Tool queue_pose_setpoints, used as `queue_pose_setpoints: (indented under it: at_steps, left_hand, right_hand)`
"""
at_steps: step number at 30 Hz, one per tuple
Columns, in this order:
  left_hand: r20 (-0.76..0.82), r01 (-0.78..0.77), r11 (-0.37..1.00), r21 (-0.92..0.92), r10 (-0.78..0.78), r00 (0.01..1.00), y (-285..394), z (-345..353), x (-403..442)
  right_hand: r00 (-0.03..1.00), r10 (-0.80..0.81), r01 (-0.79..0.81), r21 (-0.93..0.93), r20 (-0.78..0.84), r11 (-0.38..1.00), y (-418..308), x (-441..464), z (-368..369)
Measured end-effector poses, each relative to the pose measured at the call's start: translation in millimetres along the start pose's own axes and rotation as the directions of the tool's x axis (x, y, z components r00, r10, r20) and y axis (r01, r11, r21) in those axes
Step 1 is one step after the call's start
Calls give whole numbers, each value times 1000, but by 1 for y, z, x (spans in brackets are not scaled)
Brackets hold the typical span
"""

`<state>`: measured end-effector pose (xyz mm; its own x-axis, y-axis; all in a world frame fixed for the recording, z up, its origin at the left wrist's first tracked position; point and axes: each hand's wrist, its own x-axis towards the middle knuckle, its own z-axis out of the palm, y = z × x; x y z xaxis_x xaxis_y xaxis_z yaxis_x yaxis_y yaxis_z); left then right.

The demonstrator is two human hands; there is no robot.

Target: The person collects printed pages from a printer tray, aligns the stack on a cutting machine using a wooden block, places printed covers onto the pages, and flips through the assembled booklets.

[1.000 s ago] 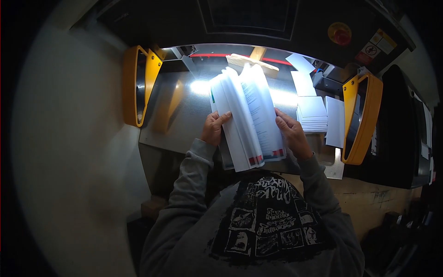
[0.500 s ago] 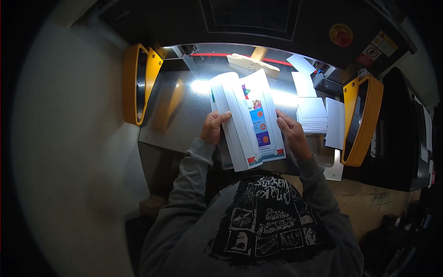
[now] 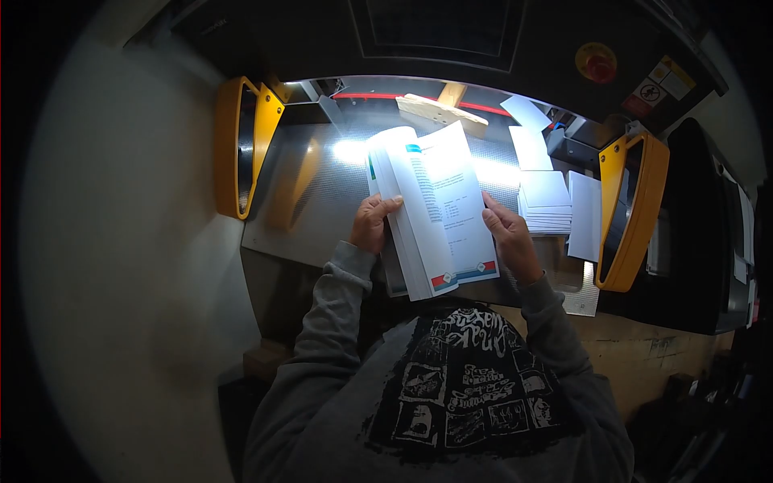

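We hold open book (image 3: 451, 217) above table (image 3: 322, 193); long axis runs away from us, top leaning slightly left. Left hand (image 3: 374, 223) pinches left side, thumb uppermost. Right hand (image 3: 512, 237) touches right edge; whether fingers pinch, we cannot tell.

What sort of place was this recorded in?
Probably a print or bookbinding workshop: an open book in hand, stacked white sheets, and a dark machine with a red button and warning labels.

You cannot make out the lettering on your book (image 3: 439, 233) or sweatshirt (image 3: 475, 386) — the machine's label (image 3: 649, 88) shows a crossed-out circle.
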<state>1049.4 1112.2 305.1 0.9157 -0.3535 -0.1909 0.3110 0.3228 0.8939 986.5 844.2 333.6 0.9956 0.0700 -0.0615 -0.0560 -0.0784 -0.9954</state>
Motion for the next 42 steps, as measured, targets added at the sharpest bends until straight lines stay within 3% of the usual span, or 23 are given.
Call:
queue_pose_setpoints:
  at_steps: [4, 6, 7, 9, 10, 12, 13, 16, 18, 19, 21, 24, 28, 31, 33, 34, 36, 38, 40, 42]
  left_hand:
    - [-2, -6, 1000, -2, 6, 1000, 0, 1, -1]
    - [-3, -15, 1000, -15, 15, 1000, 1, 2, -1]
    - [-4, -16, 1000, -15, 16, 1000, 1, 3, -1]
    - [-15, -5, 1000, -12, 5, 1000, 2, 4, -2]
    - [-15, -5, 1000, -12, 5, 1000, 2, 3, -2]
    - [-8, -16, 1000, 20, 17, 1000, 0, 1, -1]
    - [-3, -13, 1000, 20, 13, 1000, 1, 3, -1]
    - [2, -18, 999, -48, 18, 1000, 4, 9, -2]
    - [-1, -32, 996, -87, 32, 999, 5, 13, -3]
    - [-4, -35, 996, -86, 35, 999, 3, 11, -2]
    - [-12, -37, 995, -95, 36, 999, 0, 7, -1]
    - [-56, -67, 997, 32, 68, 996, 2, 9, -5]
    - [-41, -92, 993, 71, 95, 995, -2, 9, -3]
    - [-31, -89, 996, 19, 89, 996, -1, 9, -3]
    - [-32, -78, 997, 29, 79, 996, -1, 8, -4]
    - [-33, -76, 997, 28, 77, 996, -1, 8, -4]
    - [-21, -77, 997, 26, 77, 997, -1, 7, -4]
    - [-18, -77, 997, 20, 78, 997, -1, 8, -4]
    - [-19, -80, 997, 16, 81, 997, -2, 7, -4]
    - [-38, -75, 997, 15, 75, 996, -3, 6, -3]
  right_hand:
    - [999, 34, -38, -165, -26, 986, -4, -3, 4]
    - [991, -122, 87, -429, -55, 899, 4, -3, 7]
    - [991, -122, 87, -429, -55, 899, 4, -4, 7]
    - [962, -274, 191, -749, 13, 634, 0, -6, 8]
    - [962, -274, 190, -749, 12, 634, -4, -6, 10]
    - [987, -150, 158, -442, 53, 883, -16, -5, 13]
    - [988, -148, 154, -443, 48, 883, -23, -4, 17]
    - [933, -215, 258, -121, 288, 959, -40, 2, 38]
    - [875, -327, 456, -381, 356, 804, -32, 7, 51]
    - [874, -329, 458, -379, 359, 804, -31, 8, 56]
    - [861, -376, 507, -532, 342, 678, -31, 8, 63]
    - [872, -354, 487, -532, 338, 693, -36, 8, 63]
    - [882, -336, 469, -542, 331, 697, -31, 7, 61]
    - [894, -362, 443, -404, 264, 800, -30, 7, 57]
    - [931, -317, 351, -201, 180, 915, -27, 8, 52]
    - [932, -315, 349, -201, 181, 915, -26, 8, 49]
    - [970, -189, 192, -6, 155, 981, -24, 8, 43]
    - [966, -195, 201, -23, 169, 979, -24, 7, 36]
    - [987, -58, 50, 59, 150, 997, -25, 6, 30]
    - [986, -85, 80, 40, 142, 996, -25, 5, 26]
